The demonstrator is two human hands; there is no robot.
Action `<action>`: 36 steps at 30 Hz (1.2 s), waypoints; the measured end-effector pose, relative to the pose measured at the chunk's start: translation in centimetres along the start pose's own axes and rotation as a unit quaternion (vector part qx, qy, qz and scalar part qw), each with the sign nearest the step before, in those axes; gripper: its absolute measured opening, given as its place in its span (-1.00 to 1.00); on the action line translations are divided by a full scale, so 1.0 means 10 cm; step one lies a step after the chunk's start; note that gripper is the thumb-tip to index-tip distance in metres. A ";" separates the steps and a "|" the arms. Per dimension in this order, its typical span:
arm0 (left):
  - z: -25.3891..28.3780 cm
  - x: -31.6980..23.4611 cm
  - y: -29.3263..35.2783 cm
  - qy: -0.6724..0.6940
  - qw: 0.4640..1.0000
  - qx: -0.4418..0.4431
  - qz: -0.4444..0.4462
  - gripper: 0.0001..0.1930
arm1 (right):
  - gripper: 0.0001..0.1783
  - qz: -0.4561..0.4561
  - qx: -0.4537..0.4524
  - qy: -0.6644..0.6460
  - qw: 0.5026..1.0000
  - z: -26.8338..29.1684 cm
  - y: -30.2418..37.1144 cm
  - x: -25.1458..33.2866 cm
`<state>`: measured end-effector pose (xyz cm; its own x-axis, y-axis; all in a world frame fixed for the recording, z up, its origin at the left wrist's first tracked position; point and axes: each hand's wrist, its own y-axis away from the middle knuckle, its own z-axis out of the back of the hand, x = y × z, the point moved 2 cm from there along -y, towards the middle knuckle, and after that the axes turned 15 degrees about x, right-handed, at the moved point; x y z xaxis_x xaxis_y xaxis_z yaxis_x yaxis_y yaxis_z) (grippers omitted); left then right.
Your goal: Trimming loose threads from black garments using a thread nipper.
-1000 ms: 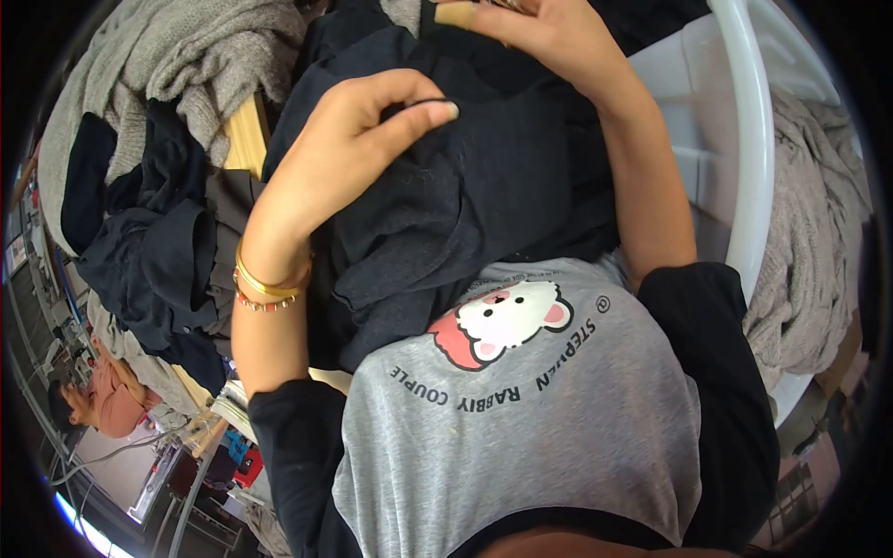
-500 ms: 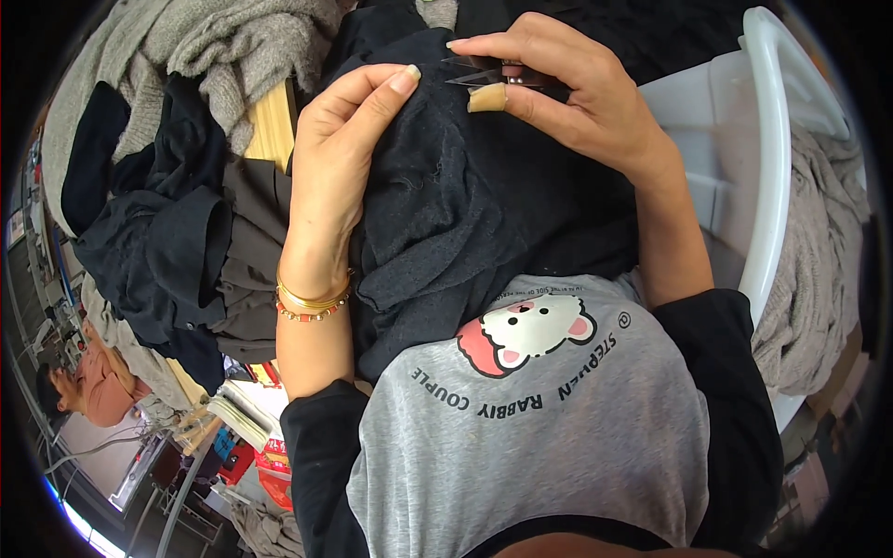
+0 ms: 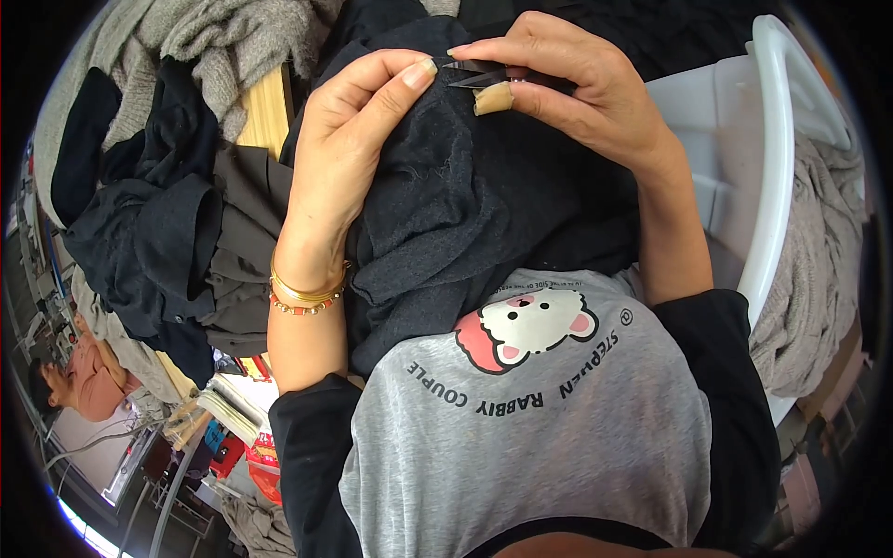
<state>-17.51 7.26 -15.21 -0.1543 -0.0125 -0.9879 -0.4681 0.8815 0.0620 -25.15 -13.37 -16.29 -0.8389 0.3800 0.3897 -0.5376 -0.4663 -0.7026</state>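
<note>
Dark navy knit fabric [image 3: 419, 223] lies bunched over my lap and spreads away from me. At its far part, my left hand [image 3: 367, 112] is closed, thumb pressed to the forefinger, pinching the knit; the exact bit between the tips is hidden. Just to the right, my right hand [image 3: 581, 88] grips small thread snips [image 3: 479, 76] between thumb and fingers. Their two pointed blades are parted and aim left, close to my left fingertips. A tan wrap [image 3: 493, 99] covers the right thumb's tip. Loose pale fibres [image 3: 433, 167] show on the knit.
A white plastic tub [image 3: 777, 167] stands at the right, with grey-beige knits [image 3: 814, 260] beyond its rim. Dark garments [image 3: 153, 232] and a grey knit pile [image 3: 223, 56] lie left, beside a wooden board [image 3: 268, 112]. Another person [image 3: 88, 377] sits at far left.
My left hand has shifted slightly right, nearer the snips' blades. The snips have turned a little and dropped slightly. The view has shifted slightly.
</note>
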 end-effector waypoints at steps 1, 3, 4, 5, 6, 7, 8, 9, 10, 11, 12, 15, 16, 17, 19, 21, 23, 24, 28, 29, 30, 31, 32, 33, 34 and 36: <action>0.00 0.00 0.00 0.008 1.000 0.003 -0.002 -0.78 | -0.64 0.000 0.000 0.000 1.000 0.00 0.00 0.03; 0.00 -0.01 0.00 0.002 1.000 0.009 -0.002 -0.78 | -0.64 -0.065 -0.020 -0.186 0.980 -0.01 -0.01 0.06; 0.00 -0.01 -0.01 -0.004 1.000 0.013 -0.003 -0.78 | -0.64 -0.066 -0.021 -0.185 0.980 0.00 0.01 0.03; 0.00 -0.01 -0.01 -0.004 1.000 0.014 -0.003 -0.78 | -0.64 -0.032 -0.006 -0.098 0.995 0.02 -0.01 0.01; 0.00 -0.01 0.00 0.001 1.000 0.008 0.000 -0.78 | -0.64 0.002 0.009 -0.009 1.000 0.03 -0.04 0.02; 0.00 -0.01 0.00 0.005 1.000 0.003 0.003 -0.79 | -0.64 0.002 0.009 -0.009 1.000 0.09 -0.04 0.12; 0.02 0.01 0.02 0.005 1.000 -0.002 0.004 -0.79 | -0.64 -0.164 0.043 -0.080 0.982 0.17 -0.15 0.27; 0.02 0.00 0.02 0.000 1.000 -0.003 0.006 -0.79 | -0.64 -0.327 0.075 -0.144 0.931 0.22 -0.19 0.35; 0.02 0.00 0.01 -0.005 1.000 -0.004 0.008 -0.80 | -0.64 -0.327 0.074 -0.143 0.931 0.17 -0.14 0.22; 0.01 -0.01 0.00 -0.007 1.000 0.000 0.008 -0.80 | -0.64 -0.161 0.028 -0.094 0.982 0.10 -0.05 0.05; 0.01 0.00 -0.01 -0.006 1.000 0.002 0.009 -0.80 | -0.65 0.011 -0.016 -0.044 0.999 0.06 -0.03 0.00; -0.02 -0.03 0.00 -0.004 1.000 0.010 0.005 -0.80 | -0.65 0.000 0.000 -0.006 1.000 0.03 0.00 0.00; -0.03 -0.05 0.00 -0.003 1.000 0.017 0.000 -0.81 | -0.65 0.000 -0.001 -0.007 1.000 0.02 0.00 0.04; -0.02 -0.03 0.01 -0.002 1.000 0.016 0.000 -0.81 | -0.66 -0.035 -0.019 -0.132 0.991 0.01 -0.01 0.06; 0.00 0.01 0.01 0.001 1.000 0.015 -0.009 -0.81 | -0.67 -0.070 -0.036 -0.255 0.964 -0.03 -0.02 0.01; -0.03 -0.01 0.00 -0.003 1.000 0.015 -0.006 -0.81 | -0.68 0.034 -0.009 -0.040 0.999 -0.01 0.01 -0.06; -0.04 -0.01 -0.01 -0.007 1.000 0.014 -0.003 -0.82 | -0.70 0.045 -0.014 -0.052 0.998 -0.01 0.02 -0.09; -0.05 -0.01 -0.01 -0.004 1.000 0.014 -0.004 -0.82 | -0.72 0.055 -0.018 -0.065 0.996 -0.01 0.02 -0.09; -0.08 -0.02 -0.01 -0.015 1.000 -0.003 -0.003 -0.82 | -0.65 -0.317 0.051 -0.124 0.939 0.02 0.02 0.22; -0.07 -0.03 -0.02 -0.013 1.000 -0.003 -0.005 -0.82 | -0.67 -0.367 0.063 -0.163 0.914 0.00 0.00 0.25; -0.06 -0.04 -0.02 -0.035 0.999 0.005 -0.002 -0.81 | -0.70 -0.416 0.076 -0.200 0.884 -0.01 -0.01 0.25; -0.05 -0.05 -0.02 -0.057 0.998 0.013 0.001 -0.80 | -0.70 -0.416 0.080 -0.199 0.884 0.00 0.00 0.24; -0.03 -0.07 -0.01 -0.054 0.999 0.007 -0.002 -0.80 | -0.77 -0.402 0.056 -0.226 0.886 0.04 0.02 0.24; 0.00 -0.10 0.01 -0.049 0.999 0.012 0.010 -0.78 | -0.82 -0.388 0.033 -0.253 0.886 0.09 0.05 0.24; 0.04 -0.11 0.05 -0.045 0.999 0.018 0.021 -0.76 | -0.84 -0.373 0.011 -0.280 0.884 0.15 0.08 0.23; 0.12 -0.09 0.06 -0.009 0.998 0.025 0.054 -0.74 | -0.82 -0.351 0.047 -0.191 0.915 0.40 0.19 0.19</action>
<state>-16.60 8.39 -14.45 -0.1856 0.0909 -0.9784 -0.4063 0.8995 0.1607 -28.13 -16.72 -14.55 -0.2429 0.3133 0.9181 -0.9454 -0.2886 -0.1516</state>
